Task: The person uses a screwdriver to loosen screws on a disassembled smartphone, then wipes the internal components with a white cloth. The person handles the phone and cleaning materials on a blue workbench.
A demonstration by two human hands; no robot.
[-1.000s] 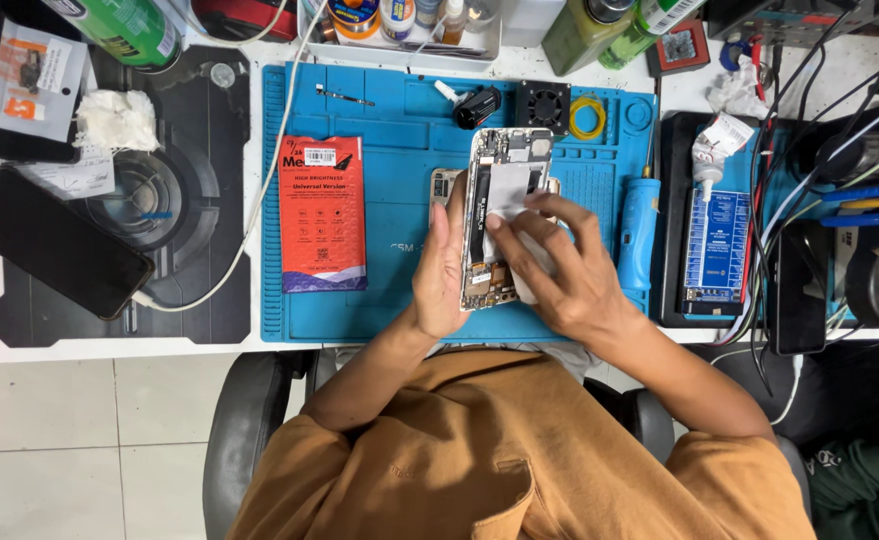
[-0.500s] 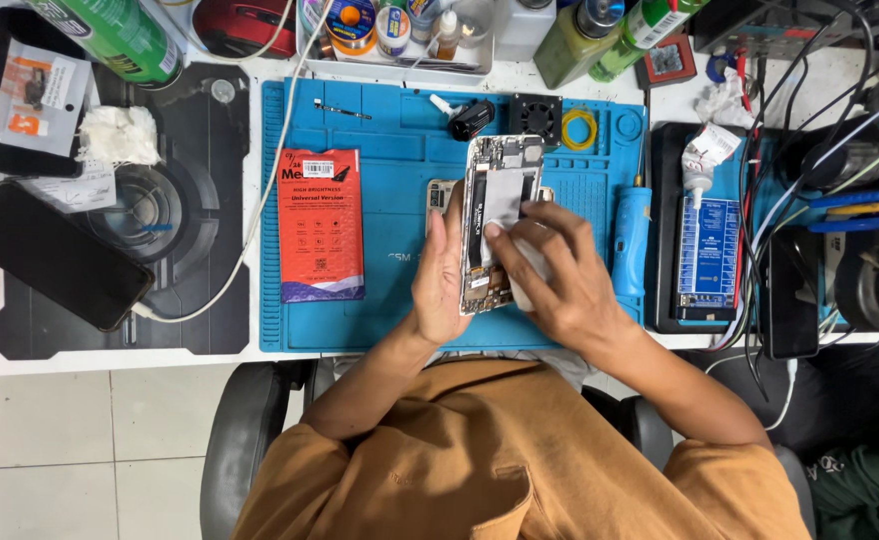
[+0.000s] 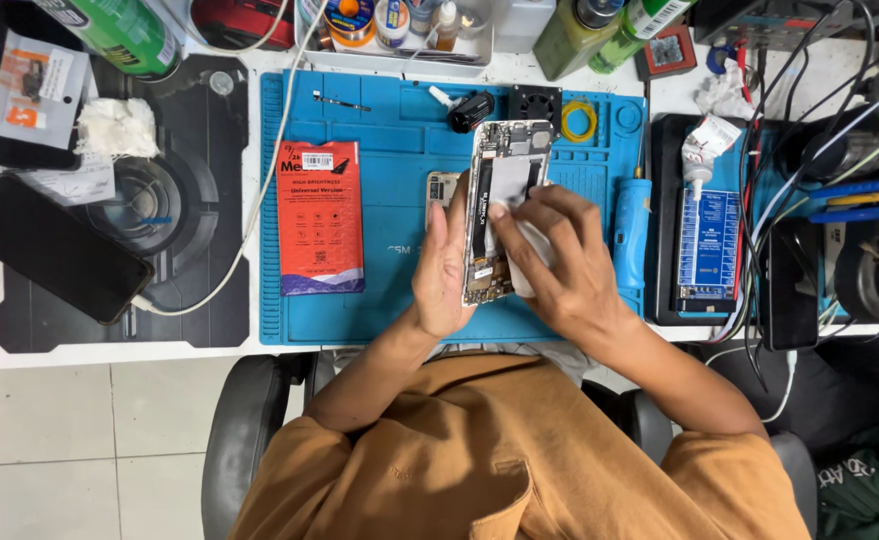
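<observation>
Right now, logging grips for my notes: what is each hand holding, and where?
Left hand steadies the opened phone by its left edge; right hand presses a white cloth on it.

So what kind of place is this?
Most likely a phone repair bench. An opened phone with its insides showing lies on a blue repair mat, and another dark phone waits nearby beside tangled cables.

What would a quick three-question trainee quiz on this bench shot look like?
1. True or false: the opened phone lies over the blue mat.
2. Which hand presses the white cloth on the phone? A left hand B right hand
3. What colour is the flat packet left of the hands?

Key: 1 true; 2 B; 3 red.
</observation>
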